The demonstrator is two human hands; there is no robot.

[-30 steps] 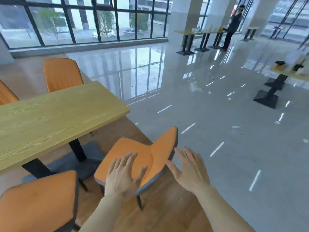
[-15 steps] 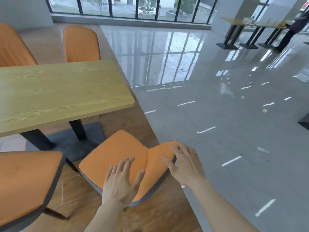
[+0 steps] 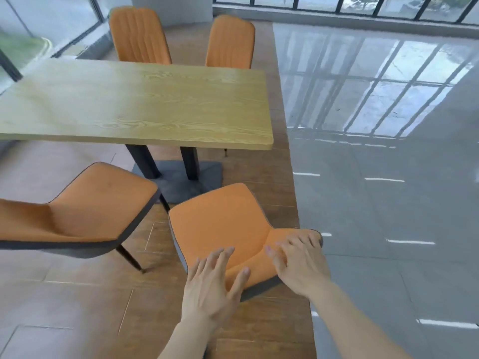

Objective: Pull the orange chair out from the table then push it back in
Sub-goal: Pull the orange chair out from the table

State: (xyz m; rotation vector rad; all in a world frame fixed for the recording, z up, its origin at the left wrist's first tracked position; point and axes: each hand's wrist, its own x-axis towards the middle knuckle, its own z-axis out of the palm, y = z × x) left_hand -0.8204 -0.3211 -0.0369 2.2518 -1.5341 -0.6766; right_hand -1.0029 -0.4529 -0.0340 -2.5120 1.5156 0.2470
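Note:
The orange chair [image 3: 223, 224] with a grey shell stands just in front of me on the wood floor, its seat clear of the wooden table [image 3: 145, 104]. I look down over its backrest. My left hand [image 3: 212, 286] lies spread over the left part of the backrest's top edge, fingers apart. My right hand [image 3: 298, 263] rests on the right end of the backrest, with fingers bent over the orange face near the corner. Neither hand is closed around the backrest.
A second orange chair [image 3: 85, 211] stands to the left, also on the near side. Two more orange chairs [image 3: 140, 35] [image 3: 230, 42] face me across the table. The table's black legs and base plate [image 3: 181, 182] are ahead. Glossy grey tiles [image 3: 388, 177] lie to the right.
My view has swung left and down, bringing the whole table into sight. Both hands have come further onto the backrest; the right fingers have bent over its right end.

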